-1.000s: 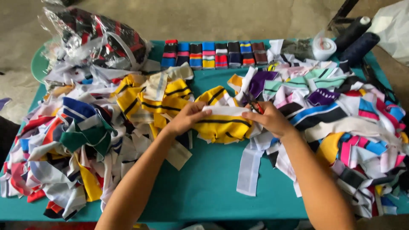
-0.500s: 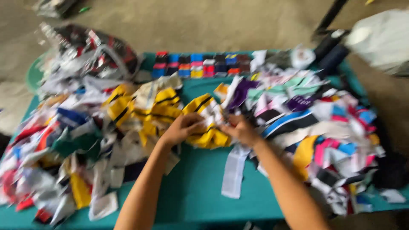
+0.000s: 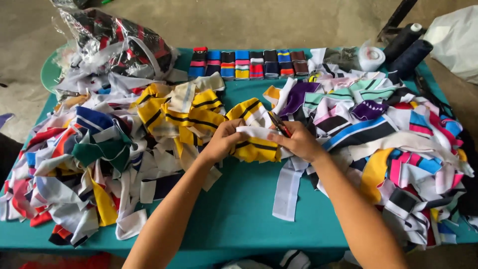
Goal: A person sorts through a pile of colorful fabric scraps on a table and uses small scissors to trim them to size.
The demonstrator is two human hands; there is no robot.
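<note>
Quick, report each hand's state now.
Left hand: closed, pinching the yellow striped fabric piece.
Right hand: closed on small snips, touching the same piece.

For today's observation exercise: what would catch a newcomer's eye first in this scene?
Heaps of bright striped fabric strips cover the teal table: a red, blue and green heap at left, a pink and blue heap at right. In the middle, the left hand and right hand grip a yellow black-striped piece. Folded striped bands line the far edge.
</note>
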